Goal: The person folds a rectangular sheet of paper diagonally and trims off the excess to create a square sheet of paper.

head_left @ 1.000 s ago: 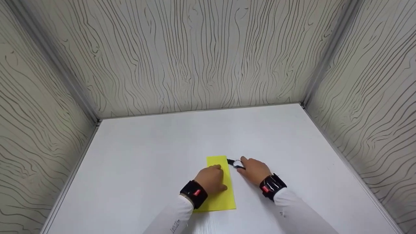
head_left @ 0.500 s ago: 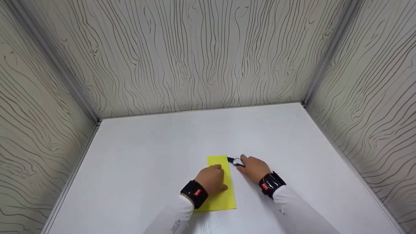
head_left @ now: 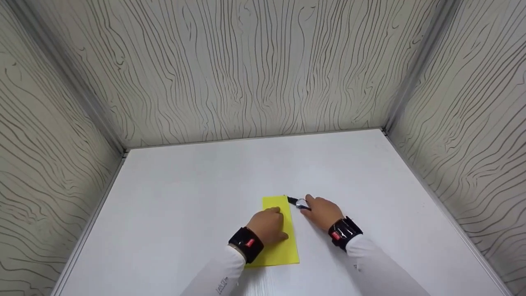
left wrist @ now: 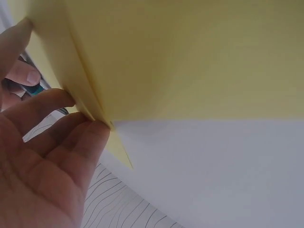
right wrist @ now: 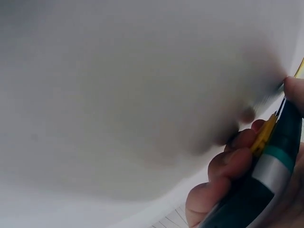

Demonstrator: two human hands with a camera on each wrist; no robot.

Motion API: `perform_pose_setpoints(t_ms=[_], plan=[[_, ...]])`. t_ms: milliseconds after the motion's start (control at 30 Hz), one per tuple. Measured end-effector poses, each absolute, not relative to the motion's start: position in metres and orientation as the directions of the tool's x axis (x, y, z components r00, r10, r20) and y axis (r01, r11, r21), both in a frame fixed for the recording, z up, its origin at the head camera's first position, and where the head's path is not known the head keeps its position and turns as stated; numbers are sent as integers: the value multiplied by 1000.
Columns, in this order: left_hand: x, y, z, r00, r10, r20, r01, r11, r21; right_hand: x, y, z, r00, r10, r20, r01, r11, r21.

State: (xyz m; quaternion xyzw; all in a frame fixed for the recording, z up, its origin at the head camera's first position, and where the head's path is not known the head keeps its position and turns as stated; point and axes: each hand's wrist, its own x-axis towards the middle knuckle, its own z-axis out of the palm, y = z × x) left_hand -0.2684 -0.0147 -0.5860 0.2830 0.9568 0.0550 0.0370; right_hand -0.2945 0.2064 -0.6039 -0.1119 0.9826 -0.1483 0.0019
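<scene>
A folded yellow sheet of paper lies on the white table. My left hand presses its fingertips on the sheet; the left wrist view shows them along a folded strip of it. Right of the sheet, my right hand grips a utility knife, its front end at the paper's far right corner. In the right wrist view the knife's handle is dark green and silver with a yellow slider. The fingers wrap the handle and the thumb lies near the front. Whether the blade touches the paper is unclear.
The white tabletop surrounds the hands. A wood-patterned back wall and side walls, left and right, enclose it, with grey metal posts in the corners.
My right hand has shifted very slightly away from me with the knife, whose front end now sits at the sheet's far corner. The left hand stays in place on the paper.
</scene>
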Motion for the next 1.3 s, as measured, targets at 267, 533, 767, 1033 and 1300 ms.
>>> perform_pose_setpoints(t_ms=[267, 533, 767, 1033, 1300], plan=[[-271, -11, -587, -834, 549, -58, 538, 832, 135, -295, 210, -602, -976, -217, 36, -218, 934, -284], [-272, -12, -587, -839, 540, -64, 527, 837, 149, -298, 213, -602, -980, -198, 31, -198, 934, -297], [-277, -19, -598, -829, 560, -11, 555, 824, 119, -295, 226, -597, -986, -160, 50, -168, 936, -310], [-279, -30, -598, -801, 598, 24, 596, 793, 128, -298, 258, -595, -991, -107, 82, -128, 938, -323], [-271, -45, -591, -821, 570, -21, 557, 809, 188, -299, 303, -598, -997, -28, 74, -52, 936, -349]])
